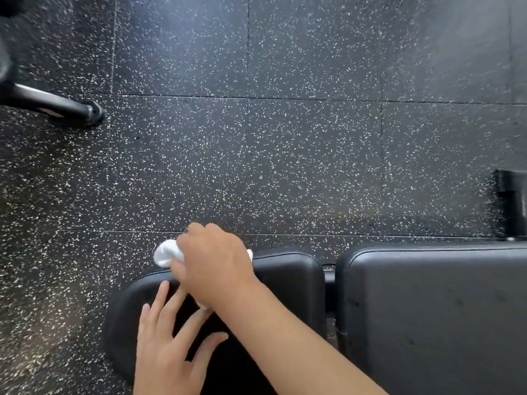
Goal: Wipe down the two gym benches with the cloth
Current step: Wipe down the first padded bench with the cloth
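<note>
A black padded gym bench lies along the bottom of the head view, with a small seat pad (288, 277) on the left and a longer back pad (433, 315) on the right. My right hand (211, 263) grips a bunched white cloth (166, 253) at the far left edge of the seat pad. My left hand (168, 349) is flat on the seat pad with straight, spread fingers, just under my right forearm. Only one bench is in view.
Black rubber floor tiles with white speckles (256, 152) fill most of the view. A black metal tube foot (71, 108) of other equipment sits at the upper left. A black bracket of the bench frame (513, 203) shows at the right edge.
</note>
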The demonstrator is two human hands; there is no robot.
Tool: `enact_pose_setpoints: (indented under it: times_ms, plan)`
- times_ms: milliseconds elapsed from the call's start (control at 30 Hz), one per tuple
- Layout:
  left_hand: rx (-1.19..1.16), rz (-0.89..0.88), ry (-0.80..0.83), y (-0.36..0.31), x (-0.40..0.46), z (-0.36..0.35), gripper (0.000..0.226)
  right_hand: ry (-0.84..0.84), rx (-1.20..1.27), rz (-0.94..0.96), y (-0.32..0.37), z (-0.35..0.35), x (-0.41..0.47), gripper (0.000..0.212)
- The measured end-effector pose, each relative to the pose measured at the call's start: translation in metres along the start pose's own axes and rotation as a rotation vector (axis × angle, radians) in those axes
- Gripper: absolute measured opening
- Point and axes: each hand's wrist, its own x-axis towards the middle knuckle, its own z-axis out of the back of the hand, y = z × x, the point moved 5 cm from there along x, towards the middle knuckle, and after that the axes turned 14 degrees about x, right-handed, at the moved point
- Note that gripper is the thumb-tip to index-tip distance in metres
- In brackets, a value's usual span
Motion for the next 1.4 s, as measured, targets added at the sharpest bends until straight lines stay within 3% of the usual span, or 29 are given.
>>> enact_pose_setpoints:
  times_ms: [133,300,367,567,1033,1300,1400]
  plan:
    - [0.005,0.01,0.016,0.002,-0.003,-0.001,0.057,-0.09,-0.006,0.069,-0.034,0.038,-0.041,0.021]
    - [-0.011,0.004,-0.006,0.004,-0.005,-0.007,0.053,-0.08,0.109,-0.229,-0.116,0.089,-0.075,0.026]
    - [-0.021,0.007,-0.02,0.005,-0.007,-0.01,0.051,-0.067,0.147,-0.243,-0.121,0.09,-0.075,0.025]
    - [-0.02,-0.044,-0.066,0.006,-0.011,-0.011,0.05,-0.024,-0.089,-0.128,-0.078,0.063,-0.052,0.03]
    - [-0.049,-0.075,-0.117,0.078,-0.071,-0.001,0.04,0.077,-0.17,0.001,0.057,-0.053,0.025,0.032]
    - [0.002,-0.201,-0.178,0.093,-0.083,0.005,0.034,0.437,-0.479,0.428,0.132,-0.131,0.023,0.026]
    - [0.032,-0.222,-0.118,0.111,-0.092,0.015,0.04,0.385,-0.439,0.432,0.127,-0.115,0.021,0.022]
